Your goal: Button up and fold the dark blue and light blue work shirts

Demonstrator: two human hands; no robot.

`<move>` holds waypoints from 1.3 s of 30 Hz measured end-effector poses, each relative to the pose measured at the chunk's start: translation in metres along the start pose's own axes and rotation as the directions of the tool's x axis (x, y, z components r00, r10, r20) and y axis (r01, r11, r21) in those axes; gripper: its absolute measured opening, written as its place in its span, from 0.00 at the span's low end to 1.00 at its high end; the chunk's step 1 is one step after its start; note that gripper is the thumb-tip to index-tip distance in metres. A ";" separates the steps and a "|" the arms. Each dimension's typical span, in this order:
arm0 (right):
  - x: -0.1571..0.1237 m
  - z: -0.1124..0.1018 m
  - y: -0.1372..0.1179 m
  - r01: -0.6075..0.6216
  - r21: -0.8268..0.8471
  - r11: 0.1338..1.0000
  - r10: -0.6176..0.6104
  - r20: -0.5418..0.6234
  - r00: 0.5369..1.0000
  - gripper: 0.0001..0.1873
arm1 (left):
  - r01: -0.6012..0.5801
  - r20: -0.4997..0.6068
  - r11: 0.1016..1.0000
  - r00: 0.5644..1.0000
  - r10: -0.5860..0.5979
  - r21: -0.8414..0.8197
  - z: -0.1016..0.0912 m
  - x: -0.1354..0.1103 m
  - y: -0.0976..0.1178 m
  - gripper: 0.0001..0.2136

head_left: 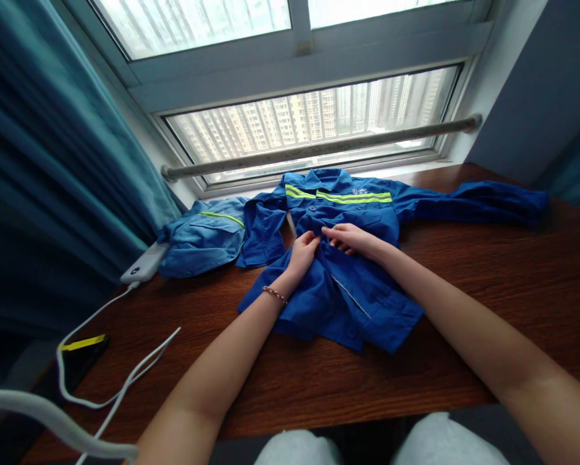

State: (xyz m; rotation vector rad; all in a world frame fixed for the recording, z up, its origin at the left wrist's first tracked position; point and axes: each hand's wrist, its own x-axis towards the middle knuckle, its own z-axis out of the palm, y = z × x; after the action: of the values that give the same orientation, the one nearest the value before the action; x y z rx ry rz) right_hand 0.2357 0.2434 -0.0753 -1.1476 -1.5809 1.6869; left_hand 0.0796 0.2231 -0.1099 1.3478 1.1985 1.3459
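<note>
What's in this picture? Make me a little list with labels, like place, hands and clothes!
Place: wooden table below a window
Left hand: on the blue jacket front, bracelet on the wrist
Right hand: on the jacket front, beside the left hand
Jacket: lying on the table, yellow-green stripes across the chest
Other clothes: lighter blue garment left of the jacket
Also: white device with a white cable, far left

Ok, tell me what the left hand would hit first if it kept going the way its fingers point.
Most likely the right hand, just ahead of it on the front of the blue cloth work jacket with yellow-green reflective stripes. Whether it touches the left hand is unclear.
</note>
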 end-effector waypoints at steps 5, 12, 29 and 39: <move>-0.030 -0.019 0.000 -0.048 -0.575 0.817 0.166 0.155 0.974 0.16 | -0.155 -0.068 0.936 0.980 0.185 0.317 0.002 0.011 -0.016 0.08; -0.047 -0.091 0.048 -0.086 -0.622 0.779 -0.295 -0.484 0.824 0.07 | -0.311 0.121 0.822 0.949 0.290 0.476 0.015 0.014 -0.001 0.08; -0.104 -0.075 -0.001 -0.011 0.226 0.974 0.042 -0.136 0.990 0.15 | -0.766 0.796 0.409 0.589 0.137 0.496 -0.008 -0.102 0.056 0.18; -0.099 -0.063 -0.001 -0.121 0.121 0.985 0.117 0.045 0.992 0.13 | -0.674 0.677 0.302 0.728 0.112 0.674 -0.025 -0.095 0.054 0.18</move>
State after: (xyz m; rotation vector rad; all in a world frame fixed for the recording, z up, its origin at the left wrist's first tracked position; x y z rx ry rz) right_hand 0.3374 0.1907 -0.0500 -1.1737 -1.4328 1.8662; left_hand 0.0618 0.1190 -0.0715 2.7988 1.2343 0.3832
